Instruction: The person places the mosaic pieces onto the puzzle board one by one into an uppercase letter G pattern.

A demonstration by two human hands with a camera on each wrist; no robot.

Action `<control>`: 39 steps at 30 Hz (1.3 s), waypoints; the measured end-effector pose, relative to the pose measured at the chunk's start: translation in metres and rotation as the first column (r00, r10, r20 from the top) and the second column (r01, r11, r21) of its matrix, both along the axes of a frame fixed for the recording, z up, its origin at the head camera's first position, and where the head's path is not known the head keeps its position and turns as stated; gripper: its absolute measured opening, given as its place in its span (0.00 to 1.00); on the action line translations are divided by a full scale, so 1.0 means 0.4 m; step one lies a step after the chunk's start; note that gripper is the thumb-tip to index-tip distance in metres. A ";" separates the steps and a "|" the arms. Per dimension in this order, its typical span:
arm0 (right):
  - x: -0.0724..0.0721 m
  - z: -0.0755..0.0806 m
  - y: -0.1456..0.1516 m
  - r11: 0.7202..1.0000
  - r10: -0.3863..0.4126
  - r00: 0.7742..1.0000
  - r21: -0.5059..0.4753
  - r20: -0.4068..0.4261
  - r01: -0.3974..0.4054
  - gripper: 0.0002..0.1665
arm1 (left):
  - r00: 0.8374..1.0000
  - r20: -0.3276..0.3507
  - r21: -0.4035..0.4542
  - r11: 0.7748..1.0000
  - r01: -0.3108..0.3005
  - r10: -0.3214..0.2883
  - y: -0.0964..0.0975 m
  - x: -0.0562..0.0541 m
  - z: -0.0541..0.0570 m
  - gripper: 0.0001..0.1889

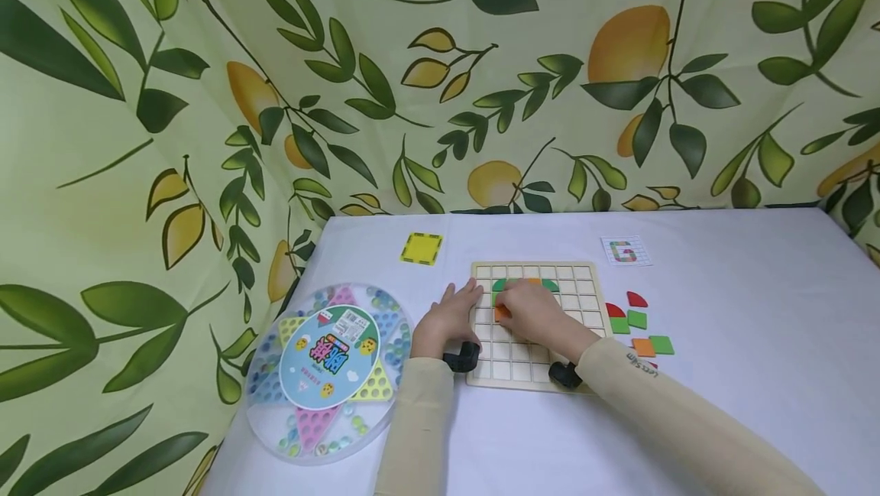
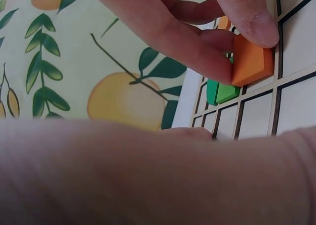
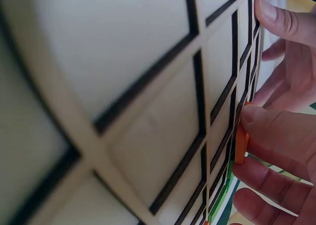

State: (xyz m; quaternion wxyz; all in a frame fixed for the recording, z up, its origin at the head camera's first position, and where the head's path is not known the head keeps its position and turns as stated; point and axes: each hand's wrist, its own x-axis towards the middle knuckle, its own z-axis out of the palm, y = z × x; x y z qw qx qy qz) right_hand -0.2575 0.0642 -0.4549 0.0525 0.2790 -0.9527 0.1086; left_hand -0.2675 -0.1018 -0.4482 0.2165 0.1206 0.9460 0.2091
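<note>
A wooden grid board (image 1: pixel 509 364) lies on the table. My right hand (image 1: pixel 532 312) is over its left half, with thumb and fingers pinching an orange square tile (image 2: pixel 253 62). The tile stands tilted at a grid cell, just beside a green square tile (image 2: pixel 228 93). Along the board's upper rows sit a green quarter-round tile (image 1: pixel 499 284) and another green quarter-round (image 1: pixel 550 285), with an orange piece between them partly hidden by the hand. Against the board's left edge rests my left hand (image 1: pixel 448 316), fingers extended and thumb touching the rim.
Loose red, green and orange tiles (image 1: pixel 637 319) lie right of the board. Behind them is a card (image 1: pixel 626 251) showing a G-shaped pattern. A yellow square (image 1: pixel 422 248) lies at the back left. A round marble-game board (image 1: pixel 328 358) fills the table's left side.
</note>
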 end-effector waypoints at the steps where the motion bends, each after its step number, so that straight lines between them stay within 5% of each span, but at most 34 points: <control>1: -0.001 -0.002 0.001 1.000 -0.005 1.000 0.001 0.003 0.005 0.09 | 1.000 0.000 -0.001 1.000 0.004 -0.004 0.002 -0.001 0.000 0.53; 20: -0.007 0.017 0.025 1.000 -0.017 0.997 -0.023 0.075 0.019 0.12 | 1.000 -0.002 -0.004 1.000 0.008 -0.008 0.007 -0.013 0.007 0.53; 27: 0.004 0.047 0.133 0.982 -0.138 0.980 -0.105 0.144 0.154 0.16 | 1.000 0.011 0.013 1.000 -0.012 0.012 0.013 -0.010 0.001 0.54; 39: 0.054 0.052 0.349 0.932 -0.323 0.926 -0.103 0.195 0.346 0.20 | 0.999 0.027 0.047 0.999 -0.021 0.020 0.004 -0.001 -0.005 0.54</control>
